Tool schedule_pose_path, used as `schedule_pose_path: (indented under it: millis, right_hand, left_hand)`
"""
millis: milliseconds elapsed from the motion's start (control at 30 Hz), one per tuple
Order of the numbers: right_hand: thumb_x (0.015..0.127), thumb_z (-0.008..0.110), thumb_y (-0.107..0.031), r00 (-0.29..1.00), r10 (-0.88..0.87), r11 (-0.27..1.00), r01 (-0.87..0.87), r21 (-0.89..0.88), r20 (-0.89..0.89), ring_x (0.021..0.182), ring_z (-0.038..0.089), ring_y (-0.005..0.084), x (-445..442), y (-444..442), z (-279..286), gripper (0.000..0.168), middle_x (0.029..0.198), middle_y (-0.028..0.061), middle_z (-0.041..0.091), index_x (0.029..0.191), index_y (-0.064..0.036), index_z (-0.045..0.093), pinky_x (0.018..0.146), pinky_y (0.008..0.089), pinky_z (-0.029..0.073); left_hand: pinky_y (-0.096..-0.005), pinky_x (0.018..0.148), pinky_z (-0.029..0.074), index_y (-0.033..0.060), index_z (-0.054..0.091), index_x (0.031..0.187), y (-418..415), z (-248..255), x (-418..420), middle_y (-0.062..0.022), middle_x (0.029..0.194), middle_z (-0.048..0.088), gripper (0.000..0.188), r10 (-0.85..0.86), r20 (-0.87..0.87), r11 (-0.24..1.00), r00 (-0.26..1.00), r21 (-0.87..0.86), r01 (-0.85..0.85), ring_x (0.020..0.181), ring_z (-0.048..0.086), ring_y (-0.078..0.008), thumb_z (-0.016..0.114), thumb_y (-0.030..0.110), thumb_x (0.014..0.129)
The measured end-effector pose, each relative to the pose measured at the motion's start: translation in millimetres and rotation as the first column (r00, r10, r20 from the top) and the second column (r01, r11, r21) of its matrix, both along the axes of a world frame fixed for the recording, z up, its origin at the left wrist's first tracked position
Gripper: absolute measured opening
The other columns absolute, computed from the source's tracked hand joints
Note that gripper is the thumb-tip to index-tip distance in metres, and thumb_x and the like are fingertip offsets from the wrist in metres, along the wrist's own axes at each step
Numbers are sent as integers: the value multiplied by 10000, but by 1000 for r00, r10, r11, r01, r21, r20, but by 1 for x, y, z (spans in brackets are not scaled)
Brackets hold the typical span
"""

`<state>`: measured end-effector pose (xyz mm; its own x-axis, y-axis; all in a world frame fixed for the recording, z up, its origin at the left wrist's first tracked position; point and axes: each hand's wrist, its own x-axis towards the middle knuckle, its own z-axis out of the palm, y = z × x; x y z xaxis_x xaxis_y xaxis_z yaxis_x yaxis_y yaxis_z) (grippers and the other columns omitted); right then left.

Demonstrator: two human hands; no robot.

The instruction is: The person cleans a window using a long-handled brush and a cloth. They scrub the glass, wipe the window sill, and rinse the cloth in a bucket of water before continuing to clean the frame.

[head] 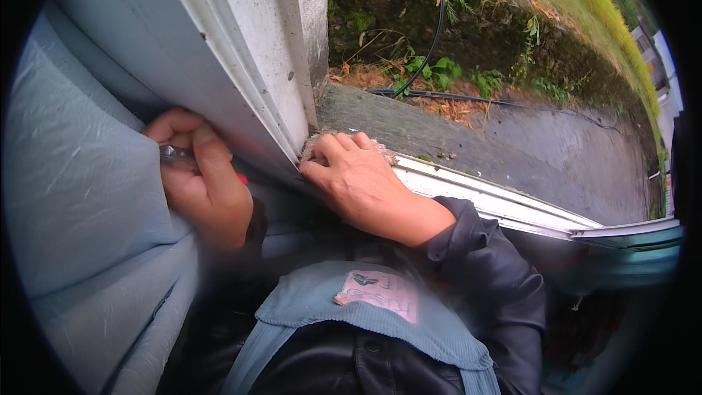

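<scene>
My right hand (364, 184) presses a brownish, fuzzy cloth (386, 152) into the lower corner of a white window frame (274, 60), where the upright meets the sill track (471, 193). Most of the cloth is hidden under the curled fingers. Beside the blue-grey curtain (88, 175), my left hand (205, 181) is closed around a small tool with a shiny metal part (176, 154). A bit of red shows at the edge of that palm; the kind of tool cannot be told. The hands are apart, on either side of the frame's upright.
Outside the window lie a concrete ledge (395, 120), black cables (439, 22), fallen leaves, weeds and a mossy bank (384, 5) with grass above. The curtain hangs in folds along the left. Below is a corduroy apron (312, 291) over a dark jacket.
</scene>
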<state>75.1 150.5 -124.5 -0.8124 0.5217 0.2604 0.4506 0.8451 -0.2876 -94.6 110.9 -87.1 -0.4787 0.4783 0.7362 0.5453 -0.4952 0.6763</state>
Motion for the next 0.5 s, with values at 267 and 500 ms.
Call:
schedule_pose_path:
  millis: [267, 500]
  right_hand:
    - [737, 604, -103, 1000, 13, 998, -15, 63, 28, 841, 501, 253, 14, -4, 6, 113, 833, 99, 492, 846, -75, 600, 747, 354, 362]
    - [769, 595, -104, 974, 32, 996, -51, -76, -226, 816, 504, 258, 12, 0, 8, 63, 812, 94, 501, 808, -62, 621, 740, 358, 356]
  left_hand:
    - [-206, 551, 340, -39, 451, 990, -4, 2, -3, -28, 661, 479, 113, 70, -46, 997, 996, -36, -72, 576, 412, -75, 439, 30, 902]
    - [-198, 543, 334, -38, 449, 990, 2, -3, 1, -32, 662, 487, 112, 53, -14, 999, 999, 9, -53, 573, 413, -70, 442, 31, 901]
